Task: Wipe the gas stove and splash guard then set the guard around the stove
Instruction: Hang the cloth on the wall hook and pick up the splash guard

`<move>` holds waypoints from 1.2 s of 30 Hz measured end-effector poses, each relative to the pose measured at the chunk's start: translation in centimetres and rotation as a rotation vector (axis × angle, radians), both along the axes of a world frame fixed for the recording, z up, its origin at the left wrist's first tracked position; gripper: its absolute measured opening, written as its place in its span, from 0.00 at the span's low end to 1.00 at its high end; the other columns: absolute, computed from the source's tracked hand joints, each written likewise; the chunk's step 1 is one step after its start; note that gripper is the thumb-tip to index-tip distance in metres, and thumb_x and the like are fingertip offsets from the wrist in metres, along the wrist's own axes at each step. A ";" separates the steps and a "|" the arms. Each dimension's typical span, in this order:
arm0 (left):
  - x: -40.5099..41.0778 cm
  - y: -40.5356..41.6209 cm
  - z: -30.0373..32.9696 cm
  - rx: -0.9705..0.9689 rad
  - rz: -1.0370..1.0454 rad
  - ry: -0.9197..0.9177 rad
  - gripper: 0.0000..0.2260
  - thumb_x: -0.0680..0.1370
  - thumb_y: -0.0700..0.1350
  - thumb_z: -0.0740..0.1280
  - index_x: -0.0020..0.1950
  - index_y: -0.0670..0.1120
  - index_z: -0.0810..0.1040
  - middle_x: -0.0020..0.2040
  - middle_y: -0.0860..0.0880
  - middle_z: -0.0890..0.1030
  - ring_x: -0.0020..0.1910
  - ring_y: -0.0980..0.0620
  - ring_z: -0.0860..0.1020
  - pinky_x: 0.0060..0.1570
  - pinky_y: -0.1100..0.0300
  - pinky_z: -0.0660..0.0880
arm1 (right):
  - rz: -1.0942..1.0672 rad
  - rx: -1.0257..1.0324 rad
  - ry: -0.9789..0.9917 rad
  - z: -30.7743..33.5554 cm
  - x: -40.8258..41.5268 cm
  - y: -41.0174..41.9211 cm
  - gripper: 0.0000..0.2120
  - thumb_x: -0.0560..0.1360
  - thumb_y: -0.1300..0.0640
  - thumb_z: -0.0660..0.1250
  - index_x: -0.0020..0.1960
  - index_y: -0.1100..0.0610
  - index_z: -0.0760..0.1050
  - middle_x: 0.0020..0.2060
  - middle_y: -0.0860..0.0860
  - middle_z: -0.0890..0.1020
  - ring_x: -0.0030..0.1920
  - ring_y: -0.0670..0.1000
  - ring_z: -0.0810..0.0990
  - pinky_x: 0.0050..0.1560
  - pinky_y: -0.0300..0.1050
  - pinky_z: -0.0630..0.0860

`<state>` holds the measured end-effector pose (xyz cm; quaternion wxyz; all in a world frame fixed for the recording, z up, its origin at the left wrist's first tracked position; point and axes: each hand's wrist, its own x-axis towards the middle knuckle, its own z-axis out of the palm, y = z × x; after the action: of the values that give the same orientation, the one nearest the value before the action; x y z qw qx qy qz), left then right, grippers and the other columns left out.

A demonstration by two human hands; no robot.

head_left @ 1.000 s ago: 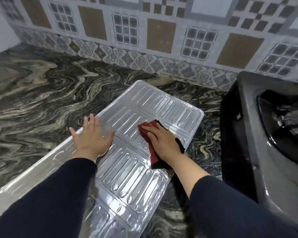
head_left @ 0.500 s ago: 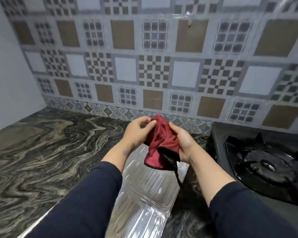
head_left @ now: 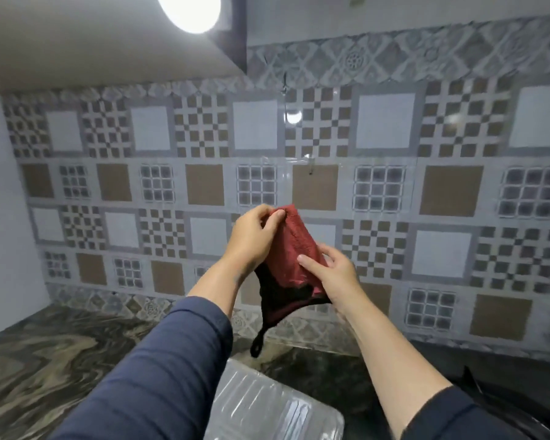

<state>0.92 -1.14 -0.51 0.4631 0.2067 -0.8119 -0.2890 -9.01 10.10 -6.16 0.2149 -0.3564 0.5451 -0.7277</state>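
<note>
**Mia:** What is that shiny thing right at the bottom, close to us?

**Dad:** That is the splash guard point(head_left: 277, 408). It lies flat on the tabletop point(head_left: 45, 369), just under the arms. I think it lies flat because a flat thing is easy to rub clean.

**Mia:** And the black bit in the corner?

**Dad:** That looks like the edge of the gas stove point(head_left: 521, 404), just beside the guard on the right. Only a small part shows, so I cannot tell if it is clean.

**Mia:** Why are both hands up in the air?

**Dad:** They hold the red cloth point(head_left: 294, 249) up, above the guard. The left hand point(head_left: 251, 239) has its fingers point(head_left: 278, 215) pinched on the top edge. The right hand point(head_left: 334, 277) has its fingers closed on the side, lower down, with the thumb pressed on the front.

**Mia:** Why hold it like that?

**Dad:** My guess is to turn or fold it, so a clean side faces out. Two hands make that easy. See the black edge and the little loop hanging down? The cloth is loose there.

**Mia:** What is behind it?

**Dad:** The tiled wall point(head_left: 451, 185), farther back, and a round lamp point(head_left: 188, 11) up top.

**Mia:** Is the guard around the stove yet?

**Dad:** Not yet.
</note>
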 end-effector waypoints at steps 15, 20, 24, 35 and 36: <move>-14.2 -9.0 4.2 -0.196 -0.069 0.152 0.16 0.80 0.38 0.59 0.64 0.54 0.74 0.59 0.51 0.66 0.56 0.56 0.69 0.58 0.67 0.66 | -0.509 -0.015 0.805 13.0 -14.5 -11.1 0.09 0.73 0.62 0.69 0.51 0.53 0.83 0.50 0.49 0.85 0.53 0.48 0.81 0.60 0.44 0.74; -17.8 -12.8 3.8 -0.359 -0.008 0.073 0.26 0.79 0.39 0.63 0.75 0.53 0.62 0.62 0.52 0.63 0.60 0.55 0.68 0.61 0.65 0.64 | -0.590 0.041 1.105 12.7 -17.6 -14.0 0.11 0.77 0.59 0.65 0.56 0.53 0.81 0.49 0.51 0.81 0.50 0.51 0.78 0.53 0.45 0.74; -18.7 -14.0 2.1 -0.351 -0.026 0.154 0.27 0.78 0.37 0.64 0.75 0.54 0.61 0.60 0.54 0.62 0.59 0.59 0.66 0.61 0.68 0.63 | -0.655 -0.054 1.084 11.3 -19.4 -15.5 0.08 0.76 0.53 0.65 0.52 0.53 0.81 0.37 0.45 0.75 0.40 0.48 0.76 0.45 0.50 0.77; -14.8 -11.9 -1.5 -0.102 -0.014 0.013 0.25 0.78 0.47 0.65 0.74 0.56 0.62 0.65 0.49 0.63 0.57 0.53 0.70 0.59 0.61 0.67 | -0.714 0.107 1.067 6.9 -16.8 -12.2 0.16 0.76 0.59 0.66 0.63 0.51 0.77 0.53 0.55 0.79 0.54 0.57 0.72 0.57 0.52 0.73; -13.9 -11.3 -1.7 -0.112 -0.002 -0.016 0.26 0.78 0.47 0.65 0.74 0.55 0.62 0.66 0.49 0.63 0.58 0.53 0.70 0.59 0.59 0.69 | -0.718 0.126 1.067 6.7 -16.2 -11.4 0.16 0.75 0.59 0.67 0.62 0.51 0.78 0.55 0.55 0.78 0.56 0.57 0.72 0.59 0.52 0.72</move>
<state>-12.97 -12.43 -2.17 0.4670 0.1818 -0.8309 -0.2418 -25.16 -1.27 0.56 -0.3221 -0.4514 0.7039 -0.4438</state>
